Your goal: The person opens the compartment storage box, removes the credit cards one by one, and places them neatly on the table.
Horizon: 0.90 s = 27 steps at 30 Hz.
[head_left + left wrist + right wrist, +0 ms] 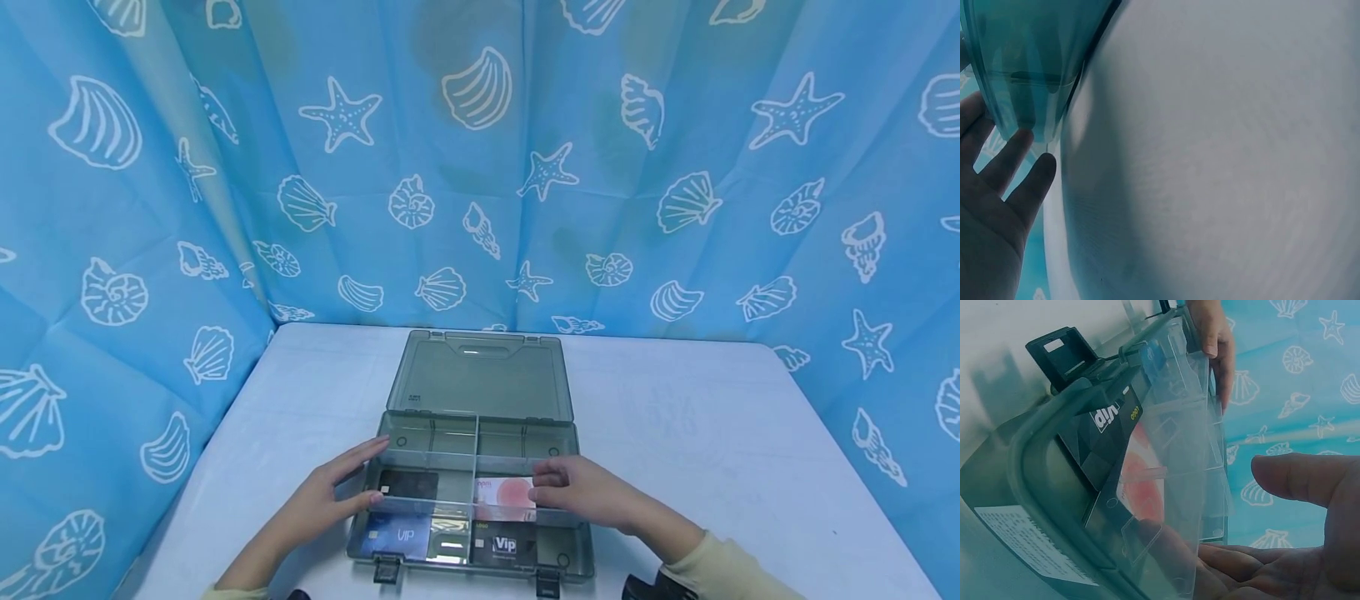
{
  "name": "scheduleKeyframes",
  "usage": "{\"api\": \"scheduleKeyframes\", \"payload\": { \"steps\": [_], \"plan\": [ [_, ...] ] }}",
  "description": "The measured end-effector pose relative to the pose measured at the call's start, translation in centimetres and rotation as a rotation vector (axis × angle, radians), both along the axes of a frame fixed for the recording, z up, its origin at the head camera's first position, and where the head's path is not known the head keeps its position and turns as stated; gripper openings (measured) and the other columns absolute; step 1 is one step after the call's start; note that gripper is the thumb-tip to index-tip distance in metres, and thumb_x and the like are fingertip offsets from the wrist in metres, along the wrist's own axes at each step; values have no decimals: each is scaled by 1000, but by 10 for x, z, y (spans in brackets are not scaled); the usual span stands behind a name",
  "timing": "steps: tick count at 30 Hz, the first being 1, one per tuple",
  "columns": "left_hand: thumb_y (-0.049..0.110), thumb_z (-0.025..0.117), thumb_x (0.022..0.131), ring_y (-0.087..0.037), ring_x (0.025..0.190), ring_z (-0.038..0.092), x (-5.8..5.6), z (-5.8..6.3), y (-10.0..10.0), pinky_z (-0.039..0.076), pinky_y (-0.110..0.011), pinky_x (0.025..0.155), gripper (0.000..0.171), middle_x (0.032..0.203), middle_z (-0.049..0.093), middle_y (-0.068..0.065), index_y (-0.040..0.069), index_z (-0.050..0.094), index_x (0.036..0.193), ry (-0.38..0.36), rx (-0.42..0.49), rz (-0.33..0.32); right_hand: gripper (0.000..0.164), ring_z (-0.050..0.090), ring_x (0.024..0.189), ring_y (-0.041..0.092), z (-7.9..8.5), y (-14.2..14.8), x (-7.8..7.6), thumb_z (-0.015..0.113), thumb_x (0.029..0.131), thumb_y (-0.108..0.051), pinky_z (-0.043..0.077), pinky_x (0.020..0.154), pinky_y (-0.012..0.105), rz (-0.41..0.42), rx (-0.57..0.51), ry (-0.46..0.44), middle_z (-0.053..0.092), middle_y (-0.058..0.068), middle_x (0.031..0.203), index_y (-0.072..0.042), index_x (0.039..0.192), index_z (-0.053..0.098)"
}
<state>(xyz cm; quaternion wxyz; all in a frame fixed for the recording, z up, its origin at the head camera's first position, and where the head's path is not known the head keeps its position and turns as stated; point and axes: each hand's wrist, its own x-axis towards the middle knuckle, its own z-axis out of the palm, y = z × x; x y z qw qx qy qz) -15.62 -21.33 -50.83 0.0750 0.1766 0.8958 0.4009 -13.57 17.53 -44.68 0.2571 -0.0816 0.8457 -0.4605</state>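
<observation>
A transparent grey-green storage box [564,550] lies with its lid [480,379] swung back. My left hand [330,492] rests along its left wall with fingers spread, the thumb tip at the edge. Over the right side is my right hand [581,492], its fingers at the compartment with a white and pink card [491,497]. In the right wrist view, that hand's thumb stands apart and its fingers reach behind a clear divider [1179,456]. A black Vip card [517,533], a blue VIP card [390,542] and a plain black card [412,481] lie in other compartments.
The box stands near the front of a white table [690,433]. Two dark latches [386,571] hang open along its front edge. A blue curtain [480,167] with shell prints surrounds the table at the back and sides. A white label [1029,540] is on the box's side.
</observation>
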Motion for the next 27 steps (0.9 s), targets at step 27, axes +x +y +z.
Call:
{"api": "scheduleKeyframes", "payload": {
  "steps": [27],
  "plan": [
    [40, 78, 89, -35, 148, 35, 0, 2, 1, 35, -58, 117, 73, 160, 42, -3, 20, 49, 153, -17, 2, 8, 57, 61, 124, 40, -6, 6, 0, 66, 100, -27, 56, 99, 54, -23, -84, 6, 66, 22, 130, 12, 139, 52]
  ]
}}
